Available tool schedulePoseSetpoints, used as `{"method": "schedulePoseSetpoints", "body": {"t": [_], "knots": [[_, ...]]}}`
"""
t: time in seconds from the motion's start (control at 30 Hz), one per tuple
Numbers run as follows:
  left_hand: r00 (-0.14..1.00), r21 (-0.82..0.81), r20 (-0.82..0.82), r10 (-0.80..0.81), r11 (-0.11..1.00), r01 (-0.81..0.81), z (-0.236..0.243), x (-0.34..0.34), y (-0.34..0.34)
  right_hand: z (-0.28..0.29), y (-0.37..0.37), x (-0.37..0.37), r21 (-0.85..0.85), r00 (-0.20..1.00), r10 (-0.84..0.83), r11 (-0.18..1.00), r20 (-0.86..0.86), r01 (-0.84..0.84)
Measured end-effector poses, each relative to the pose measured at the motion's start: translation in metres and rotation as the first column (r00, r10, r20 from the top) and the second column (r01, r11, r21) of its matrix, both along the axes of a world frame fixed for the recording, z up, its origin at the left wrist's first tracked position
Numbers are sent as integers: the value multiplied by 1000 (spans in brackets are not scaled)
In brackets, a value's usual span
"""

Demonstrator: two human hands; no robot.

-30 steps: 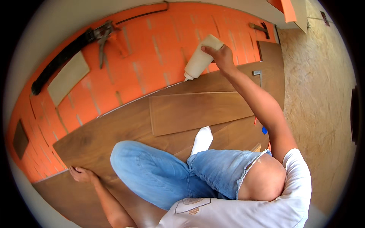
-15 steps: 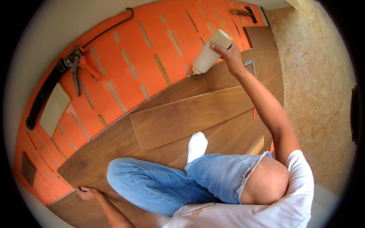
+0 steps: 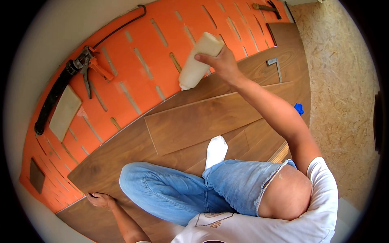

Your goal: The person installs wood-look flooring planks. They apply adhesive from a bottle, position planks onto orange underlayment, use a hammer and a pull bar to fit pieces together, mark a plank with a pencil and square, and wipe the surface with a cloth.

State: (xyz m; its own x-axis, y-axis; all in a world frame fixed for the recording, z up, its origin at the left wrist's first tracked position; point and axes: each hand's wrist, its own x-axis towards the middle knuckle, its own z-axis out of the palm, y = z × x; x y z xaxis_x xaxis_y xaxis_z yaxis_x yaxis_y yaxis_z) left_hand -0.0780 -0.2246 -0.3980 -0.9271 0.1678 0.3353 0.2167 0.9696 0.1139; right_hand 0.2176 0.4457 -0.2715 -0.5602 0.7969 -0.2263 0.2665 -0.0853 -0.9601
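My right hand is wrapped round a whitish plastic squeeze bottle, tilted with its nozzle down at the long edge of the laid wood-look floor planks. Whether the tip touches the edge, I cannot tell. Along that edge runs the orange slotted underlay. At the lower left my left hand rests on the flooring beside a plank end, its fingers loosely bent and apart with nothing visible in them. A loose plank lies on top of the floor between the bottle and my white-socked foot.
On the underlay lie a caulking gun, a pale flat piece, a small dark plank piece and a hammer. A metal square and a blue object are at right, near the chipboard. My bent legs take the front.
My right hand has carried the bottle leftward along the plank edge. The view has shifted slightly, and the blue object now shows past my forearm. My left hand stays by the plank end.
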Motion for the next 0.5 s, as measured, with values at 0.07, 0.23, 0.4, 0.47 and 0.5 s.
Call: {"method": "schedulePoseSetpoints", "body": {"t": [0.07, 0.23, 0.4, 0.47, 0.5], "knots": [[1000, 7, -5, -10, 1000, 10, -4, -4, -7, 1, -3, -8, 69, 1000, 23, 997, 6, -23], [1000, 26, 0, -14, 1000, 14, -11, -13, -16, -10, 40, 16, 113, 993, 10, 993, 116, -23], [999, 17, 29, -29, 999, 28, -14, -9, -24, 8, 98, 62, 236, 977, -21, 971, 211, -30], [998, -13, -4, -61, 998, 61, -15, -11, -23, 10, 125, 85, 244, 973, -43, 970, 228, -14], [997, -32, -26, -72, 997, 71, -17, -13, -28, 11, 138, 97, 231, 970, -58, 973, 237, 1]]}}
